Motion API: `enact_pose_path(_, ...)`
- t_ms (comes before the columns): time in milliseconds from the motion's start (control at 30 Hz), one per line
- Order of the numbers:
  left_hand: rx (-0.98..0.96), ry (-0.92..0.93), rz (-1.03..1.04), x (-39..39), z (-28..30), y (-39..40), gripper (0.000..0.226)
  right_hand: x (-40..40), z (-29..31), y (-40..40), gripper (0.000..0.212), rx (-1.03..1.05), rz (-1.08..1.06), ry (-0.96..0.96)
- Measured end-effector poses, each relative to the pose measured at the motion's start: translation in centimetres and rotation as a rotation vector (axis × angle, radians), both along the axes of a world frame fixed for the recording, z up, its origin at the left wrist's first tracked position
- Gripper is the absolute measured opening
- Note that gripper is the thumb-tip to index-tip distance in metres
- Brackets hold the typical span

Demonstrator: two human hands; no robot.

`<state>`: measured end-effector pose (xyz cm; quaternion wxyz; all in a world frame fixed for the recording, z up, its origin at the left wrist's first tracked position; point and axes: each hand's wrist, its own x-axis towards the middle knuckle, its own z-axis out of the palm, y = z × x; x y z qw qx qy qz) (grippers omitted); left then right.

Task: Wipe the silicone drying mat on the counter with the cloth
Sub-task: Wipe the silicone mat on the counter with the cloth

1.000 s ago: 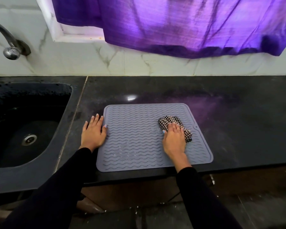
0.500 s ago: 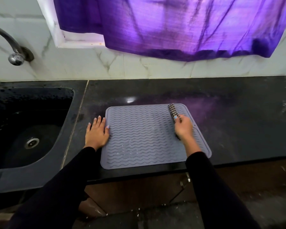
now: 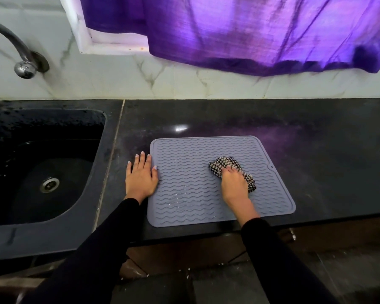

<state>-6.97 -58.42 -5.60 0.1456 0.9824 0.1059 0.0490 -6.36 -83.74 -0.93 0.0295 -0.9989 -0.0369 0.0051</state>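
Note:
A grey silicone drying mat [image 3: 191, 172] with wavy ridges lies flat on the black counter [image 3: 316, 154], near its front edge. My right hand [image 3: 234, 185] presses a bunched black-and-white checked cloth [image 3: 225, 164] onto the right half of the mat; part of the cloth is hidden under my palm. My left hand [image 3: 140, 176] lies flat with fingers spread at the mat's left edge, thumb on the rim. Water droplets glisten on the mat's lower middle.
A black sink [image 3: 42, 167] with a metal drain sits to the left, a curved tap [image 3: 20, 60] above it. A marble-tiled wall stands behind the counter and a purple curtain [image 3: 250, 34] hangs over it. The counter's front edge runs just below the mat.
My right hand with the cloth went up to the mat's far right edge, then came back down toward the middle right. My left hand stayed at the left edge.

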Motion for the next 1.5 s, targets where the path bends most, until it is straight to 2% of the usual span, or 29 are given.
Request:
enact_pose_path(67,0.001,0.001,-0.003,0.0,0.1,0.0,0.07,1.1,1.6,0.1,0.028,0.056,-0.073,0.075)
enact_pose_path(167,0.002,0.003,-0.008,-0.1,0.2,-0.1,0.071,3.3,3.9,-0.5,0.026,0.289,-0.219,0.178)
enact_pose_path(233,0.009,0.002,-0.014,-0.1,0.2,-0.1,0.071,3.4,4.9,-0.5,0.021,0.394,-0.298,0.168)
enact_pose_path(400,0.002,0.013,-0.019,-0.2,0.1,-0.1,0.071,-0.8,2.4,3.1,0.028,0.231,-0.249,0.078)
enact_pose_path(533,-0.004,0.011,-0.028,-0.1,0.0,-0.1,0.056,-2.7,-0.4,3.9,0.043,0.083,-0.091,-0.019)
enact_pose_path(767,0.002,0.012,-0.026,-0.1,0.1,-0.1,0.057,-1.8,0.8,3.0,0.039,0.054,-0.023,-0.007)
enact_pose_path(900,0.004,0.014,-0.018,-0.1,0.0,-0.1,0.061,-1.4,1.2,2.5,0.03,0.099,-0.044,0.007)
enact_pose_path(1000,0.008,0.009,-0.015,0.0,-0.2,-0.1,0.056,-1.7,1.1,2.1,0.032,0.111,-0.025,0.014)
enact_pose_path(1067,0.008,-0.009,-0.009,-0.1,-0.1,-0.1,0.063,-1.6,1.0,1.6,0.032,0.131,-0.033,0.012)
enact_pose_path(1133,0.002,-0.025,-0.008,0.0,0.0,-0.1,0.069,-0.6,1.3,0.9,0.033,0.32,-0.134,0.019)
enact_pose_path(1233,-0.022,-0.031,-0.012,0.1,0.2,0.0,0.068,0.7,3.0,0.0,0.018,0.786,-0.353,-0.003)
enact_pose_path(1267,-0.024,-0.035,-0.017,0.2,0.2,0.0,0.065,0.8,3.4,0.2,0.016,0.847,-0.379,-0.042)
enact_pose_path(1333,-0.028,-0.041,-0.023,0.2,0.2,0.0,0.055,-0.3,3.8,1.7,0.025,0.765,-0.318,-0.07)
enact_pose_path(1500,-0.057,-0.063,-0.028,0.1,0.4,0.0,0.05,-4.3,-0.8,6.5,0.05,0.29,0.013,-0.026)
